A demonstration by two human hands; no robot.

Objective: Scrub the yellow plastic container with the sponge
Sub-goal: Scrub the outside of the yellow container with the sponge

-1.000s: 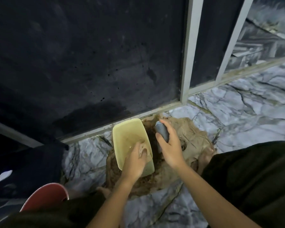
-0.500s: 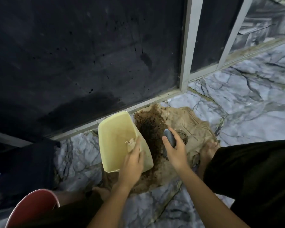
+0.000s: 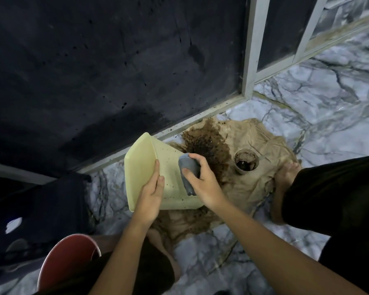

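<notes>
- Over the stained brown cloth [image 3: 249,179] on the marble floor [image 3: 328,99], we hold the yellow container [image 3: 168,167] tipped on its side, opening toward nine o'clock.
- Our left hand [image 3: 150,196] grips its rim, thumb lying inside.
- Our right hand [image 3: 202,182] has its fingers [image 3: 195,158] closed around the grey sponge [image 3: 188,167], pressed against the container's speckled outer wall.
- At three o'clock from the sponge, a small cup [image 3: 246,162] of dark liquid stands on the cloth.
- A red bucket [image 3: 62,260] sits at seven o'clock.
</notes>
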